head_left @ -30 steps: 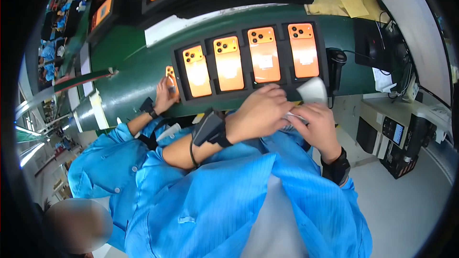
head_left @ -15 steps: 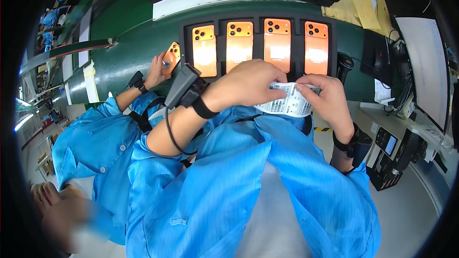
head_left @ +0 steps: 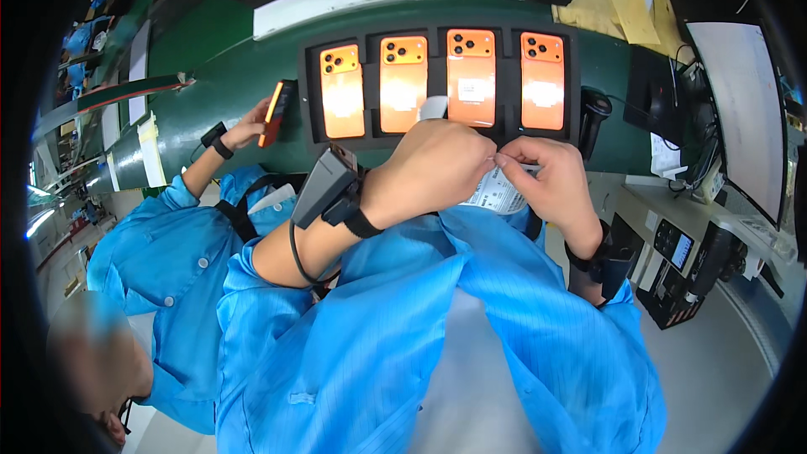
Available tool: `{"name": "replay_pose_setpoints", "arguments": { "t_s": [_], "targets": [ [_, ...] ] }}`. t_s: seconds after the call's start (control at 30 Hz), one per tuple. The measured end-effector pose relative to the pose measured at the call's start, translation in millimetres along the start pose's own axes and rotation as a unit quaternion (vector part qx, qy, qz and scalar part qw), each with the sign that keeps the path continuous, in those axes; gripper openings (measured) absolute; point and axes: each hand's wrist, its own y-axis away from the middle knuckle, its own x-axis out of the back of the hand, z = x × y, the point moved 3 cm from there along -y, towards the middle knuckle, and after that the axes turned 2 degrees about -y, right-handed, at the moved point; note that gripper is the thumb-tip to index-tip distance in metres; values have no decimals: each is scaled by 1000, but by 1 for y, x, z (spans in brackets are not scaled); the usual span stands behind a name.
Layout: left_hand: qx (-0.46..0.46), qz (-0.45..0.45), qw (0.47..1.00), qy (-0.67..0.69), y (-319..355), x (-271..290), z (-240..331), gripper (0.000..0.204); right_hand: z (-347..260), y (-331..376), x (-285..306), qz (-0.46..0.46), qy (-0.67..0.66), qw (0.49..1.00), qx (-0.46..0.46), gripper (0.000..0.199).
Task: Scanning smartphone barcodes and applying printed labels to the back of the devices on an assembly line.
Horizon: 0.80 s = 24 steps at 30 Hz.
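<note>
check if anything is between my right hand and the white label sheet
Nothing visible stands in the way: the right hand is at the white label sheet, thumb and finger pinched by its upper edge. The left hand is close beside the right and hides part of the sheet.

One wide fisheye view looks down and forward from the person's head, near the green desk (head_left: pixel 225 94).

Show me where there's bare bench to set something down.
Bare green bench shows left of the black tray, beyond the co-worker's hand. It's crowded before the tray, where the left hand and right hand hold a printed sheet, and to its right, with the scanner.
</note>
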Motion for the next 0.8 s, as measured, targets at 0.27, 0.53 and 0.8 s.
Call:
{"name": "replay_pose_setpoints", "arguments": {
  "t_s": [0.27, 0.53, 0.8],
  "targets": [
    [40, 41, 998, -4, -8, -37, 3, 3, 89, 16, -16, -20, -195, 959, -204, 13],
    [144, 74, 983, 81, -36, -43, -25, 14, 145, 27, 34, -63, -282, 938, -194, 13],
    [72, -23, 995, 68, -78, -75, -22, 36, 198, 12, 109, 289, -303, 889, -185, 22]
  ]
}}
